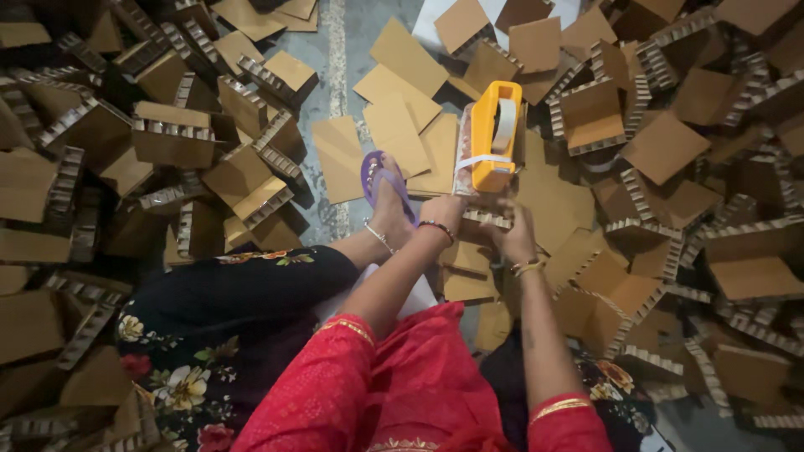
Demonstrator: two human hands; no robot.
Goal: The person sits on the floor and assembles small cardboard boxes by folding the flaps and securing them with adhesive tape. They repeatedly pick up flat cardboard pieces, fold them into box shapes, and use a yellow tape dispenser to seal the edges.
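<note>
An orange tape dispenser with a roll of pale tape stands on end in the middle of the view, pressed against a honeycomb cardboard piece. My left hand grips the lower left of the dispenser and the cardboard under it. My right hand holds the same cardboard piece from the right, fingers curled around its edge. Both wrists wear bangles, and both sleeves are red. My foot in a purple sandal rests just left of my left hand.
Heaps of folded honeycomb cardboard corner pieces fill the left side, and more such pieces fill the right. Flat brown cardboard sheets lie on the grey floor behind the dispenser. My knees in dark floral cloth fill the bottom.
</note>
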